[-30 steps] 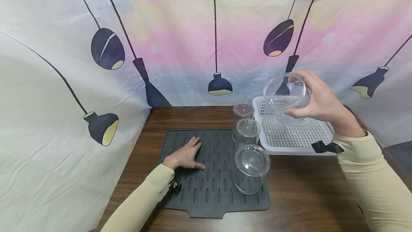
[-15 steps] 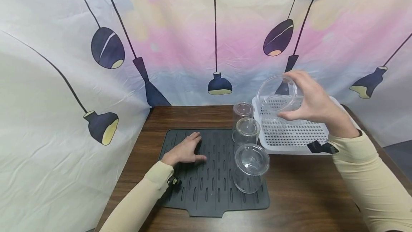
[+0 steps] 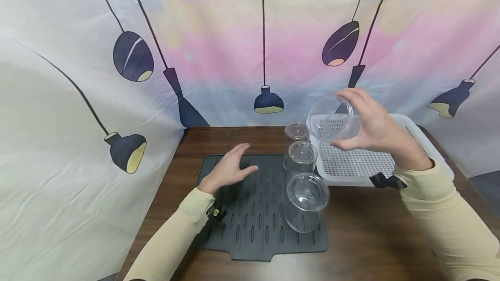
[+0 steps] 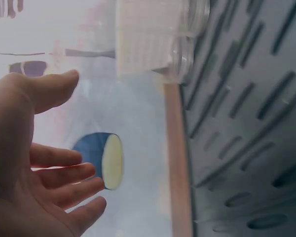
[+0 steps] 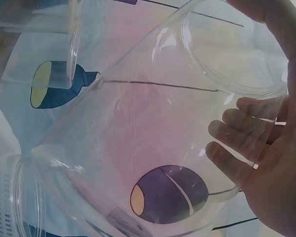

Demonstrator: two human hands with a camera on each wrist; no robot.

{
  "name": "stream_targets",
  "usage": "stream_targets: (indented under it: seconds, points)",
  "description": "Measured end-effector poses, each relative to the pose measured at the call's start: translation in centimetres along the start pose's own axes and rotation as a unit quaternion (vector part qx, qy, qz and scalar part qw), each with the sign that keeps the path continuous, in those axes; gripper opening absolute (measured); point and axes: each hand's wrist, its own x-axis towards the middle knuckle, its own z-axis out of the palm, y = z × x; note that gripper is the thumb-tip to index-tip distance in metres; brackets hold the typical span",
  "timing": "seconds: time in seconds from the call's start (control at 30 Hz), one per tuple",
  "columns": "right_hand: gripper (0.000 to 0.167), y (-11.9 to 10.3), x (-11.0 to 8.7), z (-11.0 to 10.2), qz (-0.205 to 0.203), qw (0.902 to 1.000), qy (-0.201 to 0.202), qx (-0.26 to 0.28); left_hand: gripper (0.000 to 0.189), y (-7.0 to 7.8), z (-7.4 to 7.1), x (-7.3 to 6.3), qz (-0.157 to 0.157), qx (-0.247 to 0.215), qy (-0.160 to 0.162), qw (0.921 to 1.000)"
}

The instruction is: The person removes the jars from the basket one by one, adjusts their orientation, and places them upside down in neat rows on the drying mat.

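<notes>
My right hand (image 3: 376, 129) grips a clear, round glass (image 3: 331, 118), thumb below and fingers above, holding it tilted over the left part of a white perforated basket (image 3: 439, 166). In the right wrist view the wide body of the glass (image 5: 133, 103) fills much of the picture. My left hand (image 3: 230, 167), fingers extended and thumb apart, hovers over a dark grey ridged mat (image 3: 250, 229) and holds nothing. Along the mat's right side stand a large clear glass (image 3: 306, 205) and two narrower ones, the middle glass (image 3: 302, 155) and the far glass (image 3: 296, 133).
The wooden table (image 3: 363, 237) carries the mat and the basket, which adjoins the row of glasses. Behind the table hangs a cloth backdrop (image 3: 218, 55) with painted lamps. A clear rim (image 5: 24, 197) shows beside the basket's perforated wall in the right wrist view.
My left hand has lifted from the mat and moved up and slightly right. My right hand has carried the tilted glass left, toward the row of standing glasses.
</notes>
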Motion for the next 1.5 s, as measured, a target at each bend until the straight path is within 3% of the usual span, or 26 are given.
stream_targets:
  seconds: [0.13,0.4,0.6,0.83,1.03,1.5]
  points:
    - [0.109,-0.4,0.1,0.0,0.007,0.9999,-0.01,-0.007,0.079,1.3,-0.8,0.3,0.009,-0.022,0.036,0.9991]
    - [0.108,-0.9,0.2,0.3,-0.003,0.9996,-0.009,-0.028,0.08,4.0,-2.9,1.0,0.028,-0.045,0.065,0.9965]
    - [0.11,-1.2,0.1,0.4,-0.011,0.9993,-0.01,-0.034,0.082,5.9,-4.0,1.5,0.04,-0.049,0.067,0.9958]
    - [0.111,-1.4,0.4,1.1,-0.032,0.9983,-0.001,-0.049,0.089,8.0,-5.3,2.3,0.085,-0.071,0.085,0.9902]
    - [0.111,-1.6,0.6,1.4,-0.04,0.9976,0.002,-0.056,0.088,9.5,-6.0,3.1,0.121,-0.064,0.101,0.9854]
    - [0.11,-2.2,1.3,1.9,-0.062,0.996,0.0,-0.064,0.09,11.2,-6.7,3.5,0.114,-0.06,0.1,0.9866]
